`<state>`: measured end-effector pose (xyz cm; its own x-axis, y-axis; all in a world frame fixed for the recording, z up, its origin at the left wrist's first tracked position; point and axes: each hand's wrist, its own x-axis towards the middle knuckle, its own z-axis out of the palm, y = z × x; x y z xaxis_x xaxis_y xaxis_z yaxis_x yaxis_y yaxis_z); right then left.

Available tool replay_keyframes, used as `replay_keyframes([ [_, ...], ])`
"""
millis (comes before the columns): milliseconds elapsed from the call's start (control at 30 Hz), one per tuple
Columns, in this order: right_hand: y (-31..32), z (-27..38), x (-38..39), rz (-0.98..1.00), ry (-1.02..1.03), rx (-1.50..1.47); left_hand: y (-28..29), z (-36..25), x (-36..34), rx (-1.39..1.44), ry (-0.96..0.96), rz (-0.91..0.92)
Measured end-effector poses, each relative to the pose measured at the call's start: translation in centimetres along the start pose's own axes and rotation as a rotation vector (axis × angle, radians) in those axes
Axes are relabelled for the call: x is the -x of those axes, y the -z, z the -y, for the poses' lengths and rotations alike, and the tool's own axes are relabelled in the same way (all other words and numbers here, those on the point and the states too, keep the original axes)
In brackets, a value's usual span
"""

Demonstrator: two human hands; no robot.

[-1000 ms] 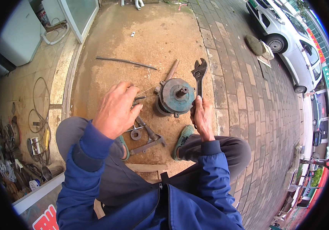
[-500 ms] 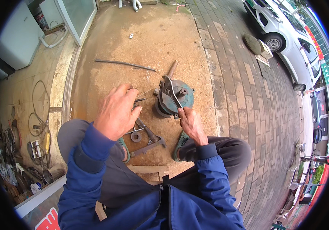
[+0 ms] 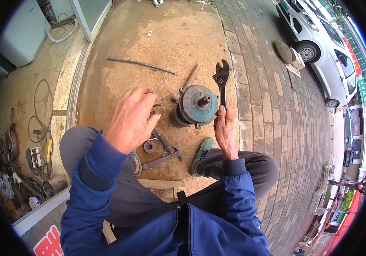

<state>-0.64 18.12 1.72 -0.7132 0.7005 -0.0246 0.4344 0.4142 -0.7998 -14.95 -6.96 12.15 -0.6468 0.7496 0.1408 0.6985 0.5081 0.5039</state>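
My right hand [image 3: 226, 130] is closed round the handle of an adjustable wrench [image 3: 222, 83], whose jaws point away from me. The wrench stands off to the right of a round motor [image 3: 193, 106] with a worn blue-green end cover and a shaft sticking up from its middle. To the left of the motor my left hand [image 3: 131, 118] hovers with bent fingers, its thumb apart from them. Short dark rods [image 3: 157, 105] and a thin wire show beside its fingertips; its palm is hidden. Behind the motor lies a hammer with a wooden handle [image 3: 193, 75].
Between my feet lie a metal ring [image 3: 149, 146] and a dark steel hammer-like tool [image 3: 166, 154]. A black hose length [image 3: 140, 64] crosses the dirt farther out. Brick paving [image 3: 268, 111] runs along the right, with a parked white car [image 3: 319, 51]. Tools and cables [image 3: 37, 162] clutter the left doorway.
My right hand has lifted the adjustable wrench off the motor's top and swung it to the right, baring the shaft. My left hand stays nearly in place.
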Motion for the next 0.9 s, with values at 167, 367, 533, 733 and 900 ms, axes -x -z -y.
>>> replay_keyframes([
  [167,-1.0,-1.2,1.0,0.182,0.096,0.268,-0.1,0.0,0.1,0.0,-0.026,-0.016],
  [367,-0.5,-0.2,0.5,0.028,0.025,0.126,-0.4,0.3,0.1,-0.011,-0.035,-0.015],
  [533,-0.5,0.0,0.7,0.13,-0.069,0.023,-0.3,0.3,0.2,-0.013,-0.014,-0.017],
  [733,-2.0,-2.5,0.3,0.326,-0.146,0.072,0.0,0.1,0.0,-0.021,-0.006,0.006],
  [900,-0.7,-0.2,0.5,0.072,-0.078,-0.08,-0.3,0.4,0.0,-0.014,-0.035,-0.034],
])
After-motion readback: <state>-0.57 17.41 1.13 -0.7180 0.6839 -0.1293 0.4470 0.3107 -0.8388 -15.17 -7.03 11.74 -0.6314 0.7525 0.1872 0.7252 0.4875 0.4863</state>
